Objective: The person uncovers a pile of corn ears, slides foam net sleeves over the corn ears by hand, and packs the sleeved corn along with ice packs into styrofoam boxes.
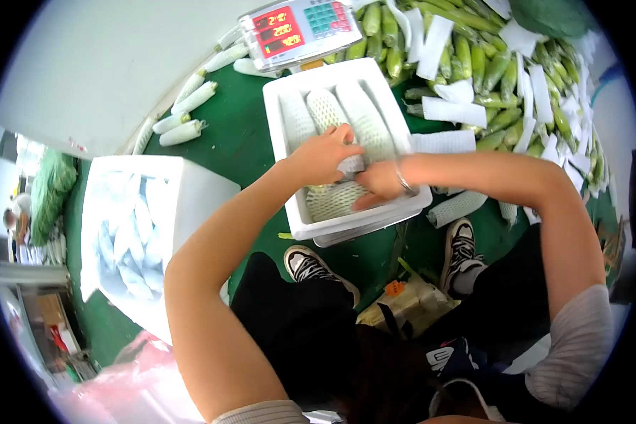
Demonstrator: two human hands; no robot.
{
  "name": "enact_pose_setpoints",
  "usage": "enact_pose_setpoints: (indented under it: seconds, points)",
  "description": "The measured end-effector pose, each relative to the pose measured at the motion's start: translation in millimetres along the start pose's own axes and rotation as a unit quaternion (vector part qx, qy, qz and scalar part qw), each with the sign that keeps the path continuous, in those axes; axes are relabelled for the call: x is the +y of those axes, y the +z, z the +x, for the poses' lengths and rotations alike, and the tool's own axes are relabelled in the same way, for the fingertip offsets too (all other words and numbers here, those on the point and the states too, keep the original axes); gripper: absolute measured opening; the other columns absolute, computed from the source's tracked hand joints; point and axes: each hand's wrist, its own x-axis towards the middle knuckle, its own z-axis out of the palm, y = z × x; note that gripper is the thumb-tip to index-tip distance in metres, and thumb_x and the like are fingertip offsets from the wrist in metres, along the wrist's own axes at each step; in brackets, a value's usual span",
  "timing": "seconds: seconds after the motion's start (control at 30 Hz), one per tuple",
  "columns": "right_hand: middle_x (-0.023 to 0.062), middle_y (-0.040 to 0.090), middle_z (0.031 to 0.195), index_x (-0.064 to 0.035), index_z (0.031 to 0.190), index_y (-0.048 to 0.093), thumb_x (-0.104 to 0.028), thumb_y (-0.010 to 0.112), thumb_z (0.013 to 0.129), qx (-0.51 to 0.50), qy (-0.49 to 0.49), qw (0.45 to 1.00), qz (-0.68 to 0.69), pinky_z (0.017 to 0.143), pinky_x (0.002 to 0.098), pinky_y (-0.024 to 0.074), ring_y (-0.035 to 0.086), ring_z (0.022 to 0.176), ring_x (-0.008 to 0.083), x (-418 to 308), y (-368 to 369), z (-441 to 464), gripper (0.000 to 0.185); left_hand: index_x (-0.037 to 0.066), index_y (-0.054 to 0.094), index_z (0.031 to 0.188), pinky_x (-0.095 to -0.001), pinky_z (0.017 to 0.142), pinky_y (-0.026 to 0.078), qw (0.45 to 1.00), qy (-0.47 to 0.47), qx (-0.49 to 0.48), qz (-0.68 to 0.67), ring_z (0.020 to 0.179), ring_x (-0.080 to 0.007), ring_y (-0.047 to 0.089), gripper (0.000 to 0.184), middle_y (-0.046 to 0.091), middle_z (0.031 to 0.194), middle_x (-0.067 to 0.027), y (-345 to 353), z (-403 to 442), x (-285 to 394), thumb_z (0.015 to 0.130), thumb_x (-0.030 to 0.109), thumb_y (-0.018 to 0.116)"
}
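Note:
A white foam box (pixel 278 141) stands on a scale below its lit display (pixel 281 32). Inside lie several cobs in white foam netting, among them an upright cob (pixel 364 120) on the right and a crosswise cob (pixel 328 203) at the near end. My left hand (pixel 323 157) is in the middle of the box, its fingers curled over a net-wrapped cob. Close beside it, my right hand (pixel 380 185) grips the right end of the crosswise cob, one finger stretched along the near side. Both sets of fingertips are partly hidden.
Green corn in husks (pixel 498 67) is heaped with white foam sleeves at the upper right. Netted cobs (pixel 184 133) lie on the green floor (pixel 226 120) at the upper left. A white foam box (pixel 198 201) holding pale bluish packs is at the left. My shoes are below the scale.

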Motion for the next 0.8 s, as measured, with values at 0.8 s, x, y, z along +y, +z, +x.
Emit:
enact_pose_setpoints:
  seconds: [0.8]
  points:
    - [0.0104,0.058,0.073,-0.0021,0.097,0.057,-0.005,0.064,0.075,0.224,-0.007,0.964,0.143,0.061,0.0352,0.0465,0.058,0.065,0.0276,-27,-31,-96,0.023,-0.005,0.044,0.123,-0.0385,0.092,0.043,0.769,-0.580,0.211,-0.169,0.109,-0.0319,0.050,0.086,0.047,0.122,-0.0237,56,-385,-187,0.057,0.033,0.082]
